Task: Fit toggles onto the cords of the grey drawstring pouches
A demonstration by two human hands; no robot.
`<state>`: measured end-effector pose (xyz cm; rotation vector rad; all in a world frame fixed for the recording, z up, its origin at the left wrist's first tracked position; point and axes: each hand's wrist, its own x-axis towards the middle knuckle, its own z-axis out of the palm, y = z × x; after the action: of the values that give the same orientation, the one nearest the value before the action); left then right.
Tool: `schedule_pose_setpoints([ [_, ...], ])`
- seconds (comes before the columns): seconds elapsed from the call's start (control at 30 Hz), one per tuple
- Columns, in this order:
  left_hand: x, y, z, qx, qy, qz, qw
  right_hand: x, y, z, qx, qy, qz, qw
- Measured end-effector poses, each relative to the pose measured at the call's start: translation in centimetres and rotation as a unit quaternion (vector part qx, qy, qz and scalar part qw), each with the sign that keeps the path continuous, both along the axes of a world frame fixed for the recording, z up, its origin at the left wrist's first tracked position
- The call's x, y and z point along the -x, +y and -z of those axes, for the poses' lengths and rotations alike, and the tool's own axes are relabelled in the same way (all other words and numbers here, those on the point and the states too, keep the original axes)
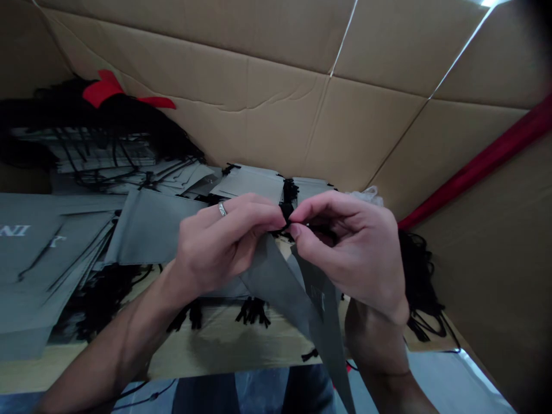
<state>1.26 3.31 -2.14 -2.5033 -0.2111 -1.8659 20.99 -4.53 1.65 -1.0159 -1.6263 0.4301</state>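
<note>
Left hand (219,244) and right hand (353,253) meet at centre, fingertips of both pinched on a black cord (286,214). The cord sits atop a grey bag (302,293) hanging between the wrists. Grey bag stacks (38,259) lie left on the table (224,345).

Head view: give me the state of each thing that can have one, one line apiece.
Left hand, pinched shut on the black cord.
Right hand, pinched shut on the same cord.
Grey fabric pouch, held up, hanging creased below both hands.
Silver ring, worn on a left-hand finger.
Pile of flat grey pouches, lying spread at left.
Red-tied bundle of black cords, resting behind that pile.
</note>
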Motion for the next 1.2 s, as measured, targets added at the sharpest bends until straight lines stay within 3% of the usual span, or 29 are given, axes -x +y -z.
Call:
schedule_pose_setpoints([
  [0.2,0.1,0.0,0.6,-0.034,0.052,-0.041,0.997,-0.6,-0.2,0.5,-0.093,-0.124,0.035,0.987],
  [0.33,0.1,0.0,0.4,0.003,0.056,-0.017,0.998,-0.7,0.0,0.6,-0.127,-0.18,0.037,0.975],
  [0.6,0.1,-0.1,-0.1,0.097,0.015,0.047,0.994,0.2,-0.1,0.4,-0.001,-0.023,-0.004,1.0],
  [0.83,-0.3,0.6,0.5,0.15,-0.014,0.093,0.984,1.0,-0.1,0.0,0.05,0.037,0.018,0.998],
  [1.2,-1.1,0.8,0.2,0.179,-0.056,0.153,0.97,0.8,0.6,-0.5,0.122,0.136,-0.06,0.981],
])
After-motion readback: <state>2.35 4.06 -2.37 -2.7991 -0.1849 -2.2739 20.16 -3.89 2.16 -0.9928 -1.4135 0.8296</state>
